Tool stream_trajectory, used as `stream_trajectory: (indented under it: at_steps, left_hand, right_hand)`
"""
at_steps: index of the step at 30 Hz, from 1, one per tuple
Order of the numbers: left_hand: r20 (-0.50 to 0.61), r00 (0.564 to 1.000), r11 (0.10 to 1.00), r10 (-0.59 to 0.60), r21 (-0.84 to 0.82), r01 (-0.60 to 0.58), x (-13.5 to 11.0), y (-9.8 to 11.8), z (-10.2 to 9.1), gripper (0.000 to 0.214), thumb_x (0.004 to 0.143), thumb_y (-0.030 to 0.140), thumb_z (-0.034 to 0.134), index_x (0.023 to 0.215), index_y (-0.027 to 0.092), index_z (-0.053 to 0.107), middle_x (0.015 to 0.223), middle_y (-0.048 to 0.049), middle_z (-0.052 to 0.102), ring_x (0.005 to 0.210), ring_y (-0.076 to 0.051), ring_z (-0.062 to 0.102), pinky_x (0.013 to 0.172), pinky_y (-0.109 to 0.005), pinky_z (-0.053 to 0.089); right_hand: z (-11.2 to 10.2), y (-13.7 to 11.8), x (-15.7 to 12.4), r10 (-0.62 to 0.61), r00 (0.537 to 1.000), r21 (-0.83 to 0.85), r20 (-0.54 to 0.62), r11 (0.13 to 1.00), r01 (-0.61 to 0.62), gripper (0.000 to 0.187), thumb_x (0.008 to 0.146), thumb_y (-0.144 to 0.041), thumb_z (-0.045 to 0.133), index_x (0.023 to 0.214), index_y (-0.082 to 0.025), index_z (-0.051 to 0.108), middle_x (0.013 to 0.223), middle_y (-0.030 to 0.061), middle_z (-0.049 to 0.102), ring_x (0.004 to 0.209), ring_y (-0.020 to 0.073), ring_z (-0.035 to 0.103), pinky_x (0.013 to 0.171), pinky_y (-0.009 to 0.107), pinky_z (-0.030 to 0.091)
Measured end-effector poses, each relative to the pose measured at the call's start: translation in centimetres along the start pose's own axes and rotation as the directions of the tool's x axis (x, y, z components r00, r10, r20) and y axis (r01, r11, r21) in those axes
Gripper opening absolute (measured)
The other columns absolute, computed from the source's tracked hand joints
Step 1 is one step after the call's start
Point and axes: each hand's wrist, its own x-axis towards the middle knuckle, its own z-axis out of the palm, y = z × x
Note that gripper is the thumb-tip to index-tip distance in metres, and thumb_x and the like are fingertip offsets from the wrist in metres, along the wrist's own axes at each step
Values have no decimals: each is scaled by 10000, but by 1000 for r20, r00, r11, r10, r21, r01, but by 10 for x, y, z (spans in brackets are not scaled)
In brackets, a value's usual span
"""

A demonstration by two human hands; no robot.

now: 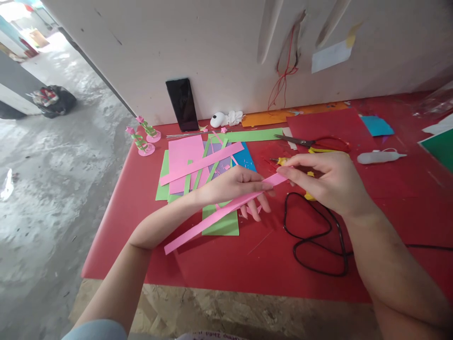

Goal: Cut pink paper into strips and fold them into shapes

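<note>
1. Paper flowers [144, 137], two, pink with green stems, on pink round bases. Standing at the table's far left corner, well apart from my hands.
2. Loose pink strip [201, 165], one. Lies slantwise across a pink sheet [184, 147] and narrow green strips.
3. Pink paper strip [208, 221], one, long, in hand. Runs from its free end at lower left, over the edge of a green sheet [226, 227], up to my fingers at its right end. Handling, in my judgement: pinch lightly, keep the long edges in line, work from the very end in small moves, and let the tail lie slack so the paper neither creases nor twists.
4. Left hand [244, 185], back upward, wrist low, arm reaching in from lower left. Strip held between the forefinger above and the lower fingers, which are spread; thumb's hold I cannot tell.
5. Scissors [311, 143], one pair, unheld, behind my right hand.
6. Right hand [327, 182], thumb and forefinger pinched on the strip's end, just beside the left fingertips; wrist bent, forearm slanting up from lower right.
7. Squeeze bottle [378, 157], white, lying on its side.
</note>
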Motion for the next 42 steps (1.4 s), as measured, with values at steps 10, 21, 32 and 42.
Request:
stream_trajectory:
  at_steps: [10, 21, 32, 42]
  left_hand:
    - [-32, 999, 1000, -14, -14, 14, 2, -2, 1, 283, 879, 356, 612, 888, 75, 639, 681, -36, 707, 441, -63, 625, 454, -155, 494]
    - [29, 997, 997, -64, -33, 65, -4, 6, -3, 273, 886, 355, 604, 858, 83, 614, 621, -10, 688, 427, -46, 599, 432, -131, 459]
    - [33, 973, 972, 230, -59, -228, -8, 1, 0, 270, 956, 252, 449, 756, 122, 575, 532, 31, 589, 392, -46, 512, 422, -189, 424]
    - [3, 968, 962, 252, 107, -251, -13, 4, 17, 314, 966, 214, 368, 685, 157, 496, 522, 55, 494, 395, -32, 383, 464, -206, 381]
  right_hand:
    - [-10, 4, 3, 112, 987, 111, -116, 989, -99, 281, 779, -438, 708, 589, -243, 638, 512, -7, 572, 494, 139, 503, 475, 303, 355]
    - [-18, 15, 7, 220, 902, 282, -371, 952, -116, 153, 729, -302, 777, 617, -269, 679, 515, -22, 557, 435, 116, 450, 423, 297, 321]
    - [23, -2, 1, 209, 951, 541, 226, 785, -301, 275, 734, -482, 730, 916, -277, 738, 724, 12, 680, 776, 207, 658, 783, 391, 523]
    - [40, -18, -16, 238, 910, 766, 338, 493, -413, 287, 809, -480, 675, 991, -275, 762, 412, -61, 509, 437, 122, 561, 558, 283, 532]
